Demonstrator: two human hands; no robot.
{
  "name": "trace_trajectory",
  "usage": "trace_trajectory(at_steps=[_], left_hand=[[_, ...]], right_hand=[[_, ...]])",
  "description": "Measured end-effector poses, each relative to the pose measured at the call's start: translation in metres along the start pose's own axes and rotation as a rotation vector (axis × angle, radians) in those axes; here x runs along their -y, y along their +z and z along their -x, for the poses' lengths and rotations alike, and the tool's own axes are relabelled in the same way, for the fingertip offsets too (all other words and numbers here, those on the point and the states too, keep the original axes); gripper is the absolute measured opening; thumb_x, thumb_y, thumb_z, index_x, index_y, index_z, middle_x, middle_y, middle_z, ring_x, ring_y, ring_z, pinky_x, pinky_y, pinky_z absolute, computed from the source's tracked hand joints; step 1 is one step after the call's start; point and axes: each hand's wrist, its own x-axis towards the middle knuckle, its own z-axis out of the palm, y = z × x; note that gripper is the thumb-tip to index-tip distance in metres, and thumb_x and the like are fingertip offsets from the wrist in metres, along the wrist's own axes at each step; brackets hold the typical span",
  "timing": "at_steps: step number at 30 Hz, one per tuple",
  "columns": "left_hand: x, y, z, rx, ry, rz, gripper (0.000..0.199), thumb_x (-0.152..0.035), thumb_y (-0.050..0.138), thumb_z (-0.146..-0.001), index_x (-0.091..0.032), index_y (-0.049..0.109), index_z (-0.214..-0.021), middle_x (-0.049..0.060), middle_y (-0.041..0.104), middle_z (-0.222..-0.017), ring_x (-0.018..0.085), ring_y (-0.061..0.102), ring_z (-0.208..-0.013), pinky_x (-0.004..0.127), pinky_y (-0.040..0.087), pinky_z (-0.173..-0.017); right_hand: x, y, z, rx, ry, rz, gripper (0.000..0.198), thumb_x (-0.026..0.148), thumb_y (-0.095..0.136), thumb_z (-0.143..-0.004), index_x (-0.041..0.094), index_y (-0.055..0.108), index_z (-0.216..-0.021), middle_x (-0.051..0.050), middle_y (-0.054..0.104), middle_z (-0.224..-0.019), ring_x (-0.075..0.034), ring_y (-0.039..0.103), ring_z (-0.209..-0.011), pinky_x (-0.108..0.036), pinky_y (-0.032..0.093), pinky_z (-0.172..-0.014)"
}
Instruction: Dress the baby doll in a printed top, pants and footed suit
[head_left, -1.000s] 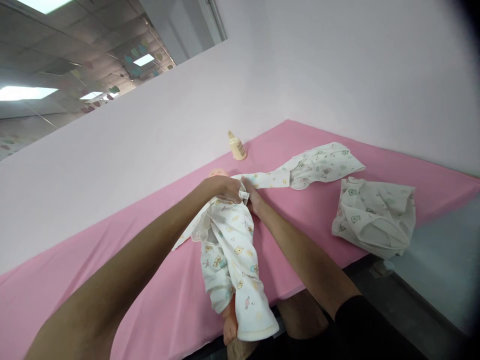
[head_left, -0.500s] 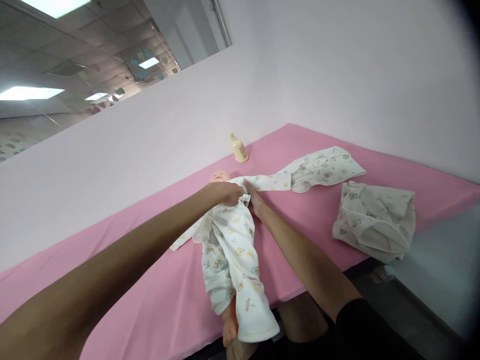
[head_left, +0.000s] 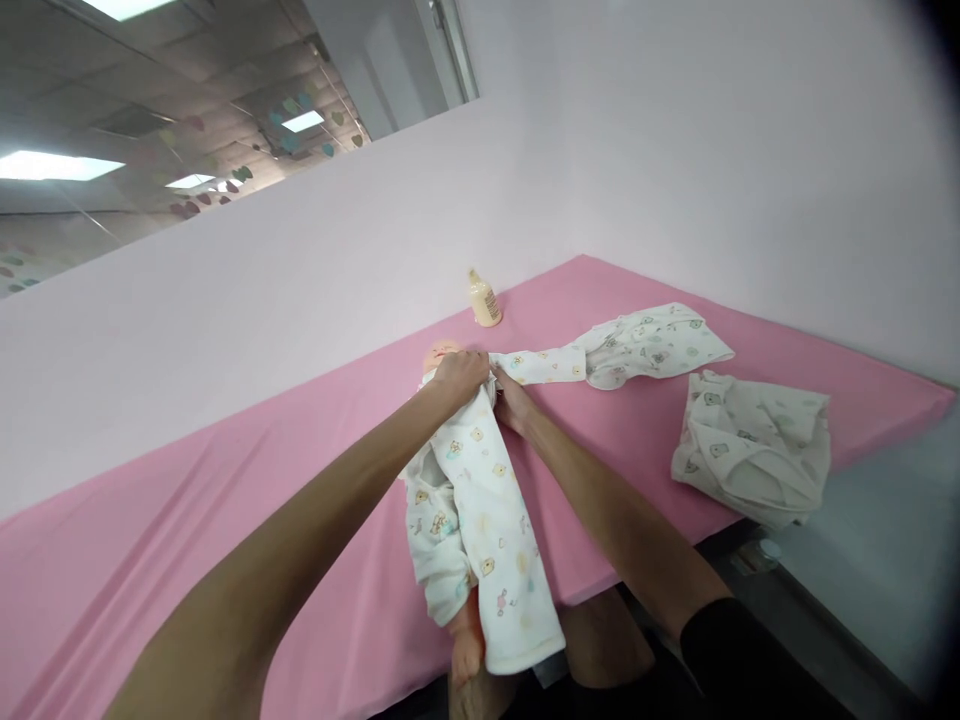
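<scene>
A baby doll (head_left: 439, 353) lies on its back on the pink-covered table (head_left: 352, 610), dressed in a white baby garment (head_left: 499, 545) with small animal prints. One bare foot shows below the cloth. My left hand (head_left: 461, 378) is closed on the garment by the doll's chest, partly covering its face. Close beside it, my right hand (head_left: 513, 403) pinches the garment's edge, thumb up; its other fingers are mostly hidden. A printed sleeve stretches right from my hands toward a spread white printed cloth (head_left: 652, 345).
A cream pump bottle (head_left: 484, 303) stands at the back against the pale wall (head_left: 337, 290). Folded white printed cloth (head_left: 757, 445) lies near the table's right edge. My own legs are under the front edge.
My left hand has turned over, knuckles now on top, pulling the garment's front flap straighter and tauter. The right hand stays at nearly the same spot.
</scene>
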Motion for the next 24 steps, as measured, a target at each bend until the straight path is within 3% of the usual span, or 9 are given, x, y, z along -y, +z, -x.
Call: trace_trajectory(at_steps=[6, 9, 12, 17, 20, 24], left_hand=[[-0.002, 0.004, 0.003, -0.013, -0.073, 0.070, 0.035, -0.003, 0.038, -0.090, 0.000, 0.055, -0.120, 0.026, 0.064, -0.111, 0.032, 0.064, -0.106, 0.037, 0.047, -0.080], [-0.004, 0.000, 0.021, -0.041, -0.112, 0.145, 0.032, -0.012, 0.039, -0.094, -0.004, 0.055, -0.122, 0.021, 0.062, -0.115, 0.031, 0.063, -0.106, 0.037, 0.047, -0.080], [-0.010, -0.008, 0.071, -0.141, -0.109, 0.274, 0.030, -0.024, 0.041, -0.099, -0.011, 0.055, -0.122, 0.015, 0.060, -0.118, 0.029, 0.059, -0.109, 0.039, 0.047, -0.085], [-0.042, -0.012, 0.206, -0.141, -0.087, 0.656, 0.024, -0.035, 0.043, -0.101, -0.022, 0.055, -0.117, 0.005, 0.061, -0.114, 0.019, 0.059, -0.101, 0.033, 0.051, -0.084], [-0.073, -0.002, 0.266, -0.191, -0.043, 0.634, 0.021, -0.026, 0.044, -0.101, -0.023, 0.057, -0.117, 0.005, 0.062, -0.114, 0.017, 0.060, -0.102, 0.031, 0.052, -0.086], [-0.105, 0.012, 0.291, -0.416, -0.090, 0.413, 0.029, -0.012, 0.039, -0.098, -0.020, 0.064, -0.110, 0.009, 0.064, -0.116, 0.023, 0.059, -0.111, 0.033, 0.055, -0.082]], right_hand=[[0.007, 0.007, 0.012, -0.005, 0.021, -0.041, 0.019, 0.039, 0.066, -0.088, 0.021, 0.065, -0.094, 0.002, 0.068, -0.071, -0.018, 0.066, -0.078, -0.029, 0.054, -0.075], [0.010, 0.009, 0.015, 0.006, 0.067, -0.044, 0.022, 0.042, 0.064, -0.089, 0.021, 0.065, -0.092, 0.000, 0.069, -0.072, -0.019, 0.067, -0.079, -0.031, 0.054, -0.076], [0.011, 0.009, 0.016, -0.005, 0.079, -0.048, 0.025, 0.044, 0.060, -0.092, 0.020, 0.067, -0.093, -0.002, 0.071, -0.075, -0.021, 0.068, -0.082, -0.033, 0.055, -0.077], [0.010, 0.007, 0.015, 0.007, 0.075, -0.010, 0.032, 0.050, 0.060, -0.091, 0.020, 0.069, -0.099, -0.005, 0.075, -0.090, -0.024, 0.069, -0.094, -0.037, 0.057, -0.084], [0.009, 0.006, 0.015, 0.006, 0.071, 0.003, 0.037, 0.054, 0.062, -0.089, 0.020, 0.070, -0.101, -0.006, 0.076, -0.097, -0.025, 0.068, -0.099, -0.039, 0.057, -0.088], [0.008, 0.005, 0.017, -0.015, 0.034, 0.019, 0.035, 0.052, 0.063, -0.089, 0.020, 0.069, -0.101, -0.005, 0.075, -0.099, -0.024, 0.068, -0.100, -0.037, 0.056, -0.091]])
